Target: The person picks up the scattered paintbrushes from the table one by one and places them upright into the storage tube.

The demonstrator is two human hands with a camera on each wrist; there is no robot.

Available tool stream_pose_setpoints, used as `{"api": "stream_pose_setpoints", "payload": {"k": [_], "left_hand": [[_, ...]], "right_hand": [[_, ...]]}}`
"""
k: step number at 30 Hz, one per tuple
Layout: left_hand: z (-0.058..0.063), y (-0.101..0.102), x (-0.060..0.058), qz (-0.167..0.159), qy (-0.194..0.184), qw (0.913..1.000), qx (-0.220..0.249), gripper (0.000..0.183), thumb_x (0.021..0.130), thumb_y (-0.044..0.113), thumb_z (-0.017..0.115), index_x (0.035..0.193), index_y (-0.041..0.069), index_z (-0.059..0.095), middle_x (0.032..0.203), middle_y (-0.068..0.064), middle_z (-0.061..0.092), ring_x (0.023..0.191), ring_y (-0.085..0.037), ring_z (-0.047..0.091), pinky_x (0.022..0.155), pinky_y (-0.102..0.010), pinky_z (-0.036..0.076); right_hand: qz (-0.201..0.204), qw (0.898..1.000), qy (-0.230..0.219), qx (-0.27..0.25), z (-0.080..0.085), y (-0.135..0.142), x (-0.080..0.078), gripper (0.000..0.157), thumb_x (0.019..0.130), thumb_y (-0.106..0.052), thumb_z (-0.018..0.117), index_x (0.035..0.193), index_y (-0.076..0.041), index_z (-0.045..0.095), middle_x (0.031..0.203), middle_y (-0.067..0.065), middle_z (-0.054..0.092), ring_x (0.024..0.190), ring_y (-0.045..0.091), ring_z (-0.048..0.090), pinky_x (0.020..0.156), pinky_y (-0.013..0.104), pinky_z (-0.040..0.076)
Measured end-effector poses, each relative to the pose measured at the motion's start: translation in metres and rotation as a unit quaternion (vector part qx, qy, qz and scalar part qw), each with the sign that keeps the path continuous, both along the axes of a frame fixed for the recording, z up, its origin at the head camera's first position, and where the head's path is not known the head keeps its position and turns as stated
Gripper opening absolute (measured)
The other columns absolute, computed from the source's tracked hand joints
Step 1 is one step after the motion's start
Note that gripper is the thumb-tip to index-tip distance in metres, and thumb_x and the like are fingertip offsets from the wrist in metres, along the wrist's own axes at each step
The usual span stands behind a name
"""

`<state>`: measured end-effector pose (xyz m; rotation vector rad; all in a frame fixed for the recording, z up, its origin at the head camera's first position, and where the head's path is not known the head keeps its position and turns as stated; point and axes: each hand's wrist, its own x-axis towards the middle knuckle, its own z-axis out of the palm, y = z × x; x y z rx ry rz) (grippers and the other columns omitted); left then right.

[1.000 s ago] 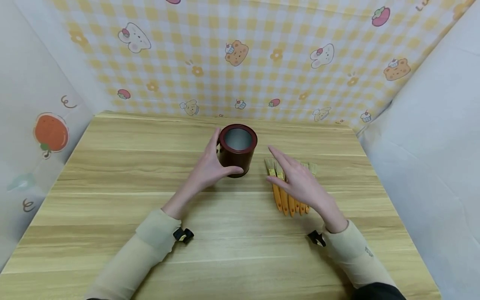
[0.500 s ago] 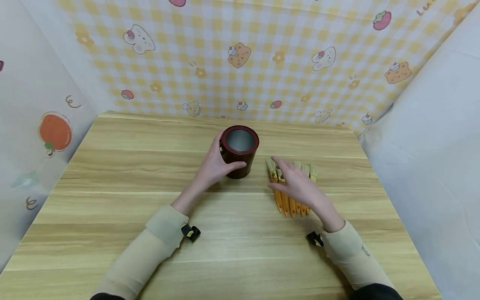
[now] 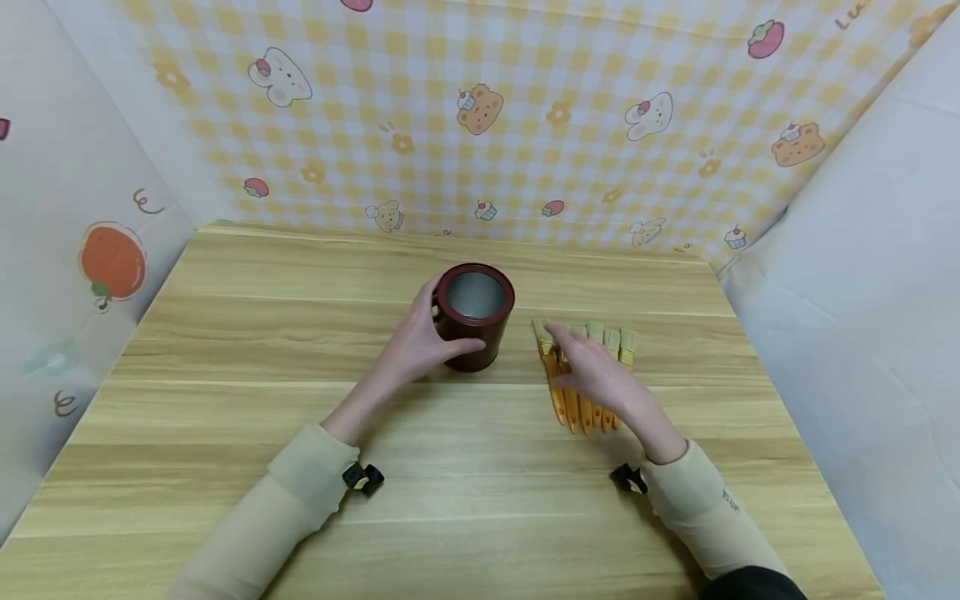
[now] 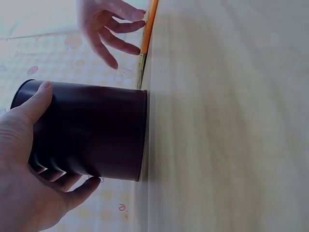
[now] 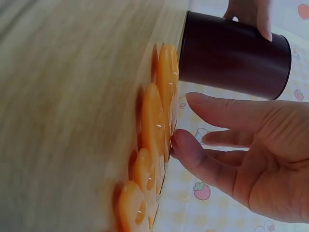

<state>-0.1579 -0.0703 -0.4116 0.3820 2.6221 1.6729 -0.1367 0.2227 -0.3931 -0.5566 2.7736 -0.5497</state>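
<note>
My left hand (image 3: 414, 343) grips a dark maroon cylindrical can (image 3: 491, 333), thumb on its near side and fingers behind it. The can stands upright with its grey inside showing at the top; in the left wrist view its base (image 4: 142, 135) is right at the tabletop. To the right lies a row of several flat paintbrushes (image 3: 557, 400) with orange handles and pale bristles. Over them hovers my right hand (image 3: 603, 371), thumb and fingers apart, partly hiding the brushes. In the right wrist view its index fingertip (image 5: 181, 140) is right at the orange handles (image 5: 153, 121).
The light wood-grain table (image 3: 480, 500) ends at the back against a yellow checked cloth (image 3: 555, 158) with cartoon prints. White sheets (image 3: 862, 292) enclose the right side, and a white printed sheet (image 3: 52, 250) the left.
The left hand has drawn the can slightly toward the person and a little left. My right hand has come down closer over the paintbrushes.
</note>
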Motion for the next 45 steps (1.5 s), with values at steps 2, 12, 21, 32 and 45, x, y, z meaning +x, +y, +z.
{"api": "stream_pose_setpoints", "payload": {"k": [2, 12, 21, 32, 45], "left_hand": [[0.000, -0.003, 0.004, -0.005, 0.003, 1.0000, 0.003, 0.114, 0.072, 0.037, 0.095, 0.161, 0.021, 0.025, 0.159, -0.007, 0.041, 0.145, -0.029, 0.047, 0.118, -0.052, 0.042], [0.002, -0.014, 0.017, -0.020, 0.014, 0.9997, 0.005, 0.109, 0.073, 0.036, 0.094, 0.159, 0.022, 0.028, 0.153, -0.005, 0.047, 0.141, -0.023, 0.048, 0.116, -0.050, 0.045], [0.002, -0.020, 0.021, -0.032, 0.017, 0.9993, -0.010, 0.110, 0.072, 0.039, 0.095, 0.159, 0.023, 0.029, 0.153, -0.005, 0.047, 0.142, -0.023, 0.047, 0.115, -0.051, 0.046], [0.007, -0.021, 0.024, -0.058, 0.013, 0.9977, -0.033, 0.110, 0.070, 0.040, 0.096, 0.157, 0.020, 0.032, 0.152, -0.005, 0.047, 0.140, -0.026, 0.050, 0.112, -0.049, 0.049], [0.010, -0.024, 0.025, -0.078, 0.018, 0.9953, -0.054, 0.111, 0.067, 0.038, 0.098, 0.156, 0.022, 0.033, 0.149, -0.003, 0.049, 0.137, -0.026, 0.052, 0.112, -0.051, 0.048]], "right_hand": [[-0.003, 1.000, -0.003, 0.001, 0.000, -0.001, -0.001, 0.086, 0.089, -0.007, 0.079, 0.160, -0.003, 0.031, 0.160, 0.024, 0.042, 0.149, 0.047, 0.037, 0.119, 0.064, 0.035], [0.003, 0.999, -0.020, 0.041, 0.004, -0.014, -0.008, 0.085, 0.088, -0.009, 0.081, 0.159, 0.000, 0.034, 0.155, 0.025, 0.046, 0.134, 0.041, 0.054, 0.109, 0.055, 0.049], [-0.012, 0.998, -0.023, 0.062, 0.001, -0.025, -0.010, 0.085, 0.086, -0.004, 0.082, 0.157, 0.001, 0.035, 0.148, 0.026, 0.051, 0.117, 0.036, 0.063, 0.099, 0.050, 0.056], [-0.029, 0.997, -0.021, 0.062, 0.002, -0.022, -0.008, 0.086, 0.087, 0.004, 0.075, 0.159, 0.002, 0.028, 0.129, 0.025, 0.066, 0.094, 0.031, 0.069, 0.083, 0.042, 0.059], [-0.075, 0.990, 0.007, -0.122, 0.035, -0.017, -0.010, 0.077, 0.090, 0.005, 0.070, 0.156, 0.001, 0.030, 0.111, 0.020, 0.059, 0.098, 0.034, 0.067, 0.071, 0.034, 0.060]]}}
